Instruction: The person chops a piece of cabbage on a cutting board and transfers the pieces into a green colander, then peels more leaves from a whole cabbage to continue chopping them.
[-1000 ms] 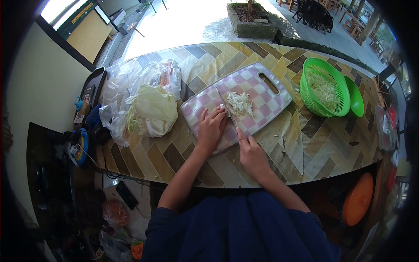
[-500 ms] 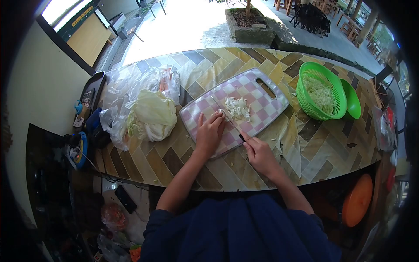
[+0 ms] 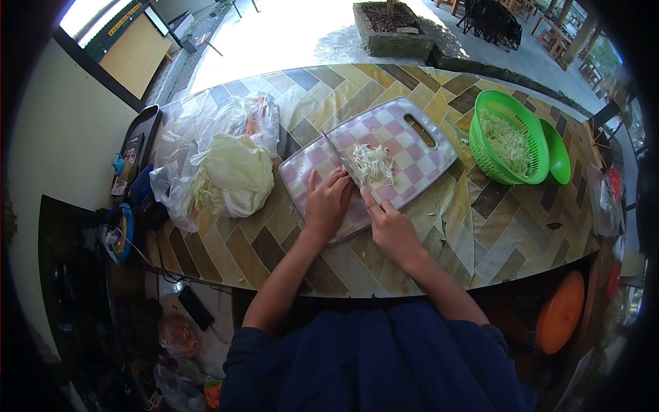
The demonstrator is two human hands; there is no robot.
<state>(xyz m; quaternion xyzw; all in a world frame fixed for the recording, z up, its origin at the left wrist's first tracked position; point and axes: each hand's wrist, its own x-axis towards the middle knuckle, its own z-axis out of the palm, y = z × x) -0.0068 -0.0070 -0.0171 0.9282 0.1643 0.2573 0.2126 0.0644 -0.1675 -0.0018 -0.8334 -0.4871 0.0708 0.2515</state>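
Observation:
On the pink-and-white checked cutting board [image 3: 420,172], my right hand [image 3: 395,235] grips a knife [image 3: 334,148] whose blade points away and slightly left. My left hand [image 3: 328,206] is beside the blade, its fingers bent together over a small bit of cabbage that they mostly hide. Shredded cabbage [image 3: 374,163] lies in a loose pile just right of the blade. To the left of the board, a pale partial head of cabbage [image 3: 233,177] rests against clear plastic bags [image 3: 175,165].
A green basket [image 3: 486,152] holding shredded cabbage stands at the right, with a green bowl [image 3: 559,154] partly behind it. A black tray [image 3: 147,127] with small items sits at the left edge. Beneath the table are a phone [image 3: 196,309] and an orange round object [image 3: 561,312].
My right hand has moved forward and left with the knife, closer to my left hand. The blade now sits against the shredded pile. The whole view has shifted slightly.

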